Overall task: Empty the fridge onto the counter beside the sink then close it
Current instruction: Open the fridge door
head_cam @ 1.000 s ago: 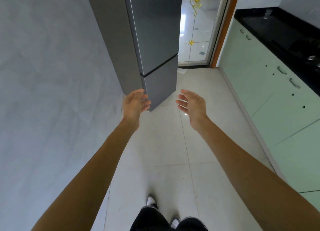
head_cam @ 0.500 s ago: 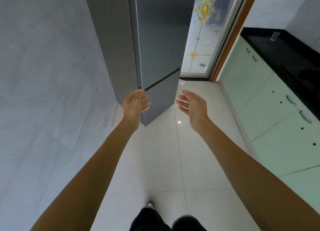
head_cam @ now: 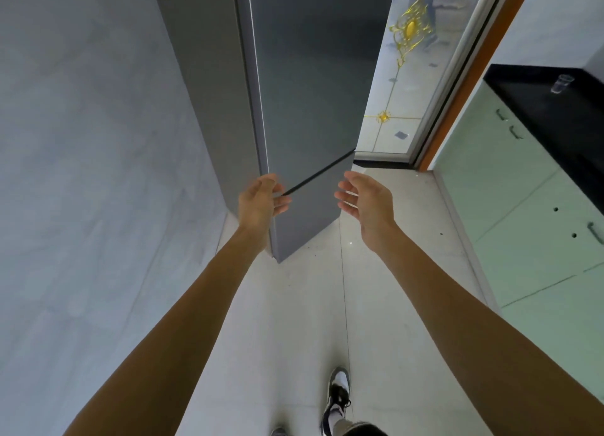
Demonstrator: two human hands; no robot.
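Head view: the fridge (head_cam: 310, 76) stands directly ahead of both outstretched hands, tall and grey, with both doors shut. The dark seam (head_cam: 320, 174) between the upper door (head_cam: 313, 86) and the lower door (head_cam: 310, 216) runs just beyond the fingertips.

The left hand (head_cam: 258, 203) is at the near vertical edge of the doors, level with that seam. Its fingers (head_cam: 281, 203) are loosely curled and slightly apart, and they hold nothing. I cannot tell whether the tips touch the door edge or sit just short of it. The right hand (head_cam: 366, 200) hangs to the right of the left, palm turned inward, with its fingers (head_cam: 346, 195) relaxed, gently spread and also empty, near the far edge of the lower door but apart from it.

No handle shows on either door. The likely place to take hold is the long edge nearest the left fingertips, or the recess at the seam.

The door is probably rigid and fairly heavy, and a seal should hold it until a firm, steady pull breaks it. The smooth panel offers little friction, so hooking the fingers behind the edge should work better than pressing on the face. The contents are hidden, so their weight and fragility cannot be judged yet.

The black counter (head_cam: 539, 109) lies well to the right of the right hand, above pale green cabinets (head_cam: 510, 207), with a clear cup (head_cam: 561, 83) standing on it. No sink is in view.
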